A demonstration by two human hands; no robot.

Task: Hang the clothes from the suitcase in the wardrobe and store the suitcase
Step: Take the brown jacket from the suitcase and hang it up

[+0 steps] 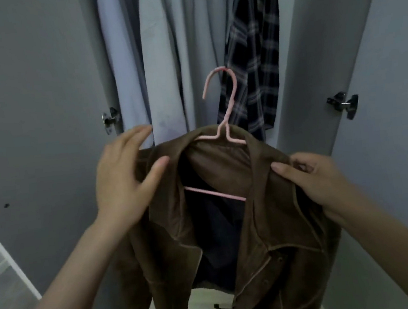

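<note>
Open grey wardrobe (28, 97) across the whole view, both doors swung wide, a metal hinge (111, 120) on the left door edge and another hinge (343, 104) on the right. Inside, pale blue-grey garments (161, 45) hanging side by side on the left and centre, a dark plaid shirt (255, 55) hanging just to their right. In front of the opening, held up in mid-air: brown jacket (268, 223), collar at the top, front unfastened and spread so the dark lining shows, lower hem dropping toward the bottom edge of the view. Threaded through its shoulders, a pink hanger (220, 102), hook standing above the collar and overlapping the plaid shirt in the view, not on any rail that can be seen; crossbar visible inside the jacket's opening. Left hand (122, 178) at the jacket's left shoulder, fingers (135, 136) straight and spread, thumb reaching toward the collar, resting against or just off the cloth; contact hard to tell through motion blur. Right hand (319, 180) on the jacket's right shoulder, fingers (299, 164) curled over the fabric and thumb pressed on top, pinching the cloth there. Below the jacket, a light floor strip (213, 301) with small dark items too blurred to name. At far left, a pale edge of another surface, indistinct.
</note>
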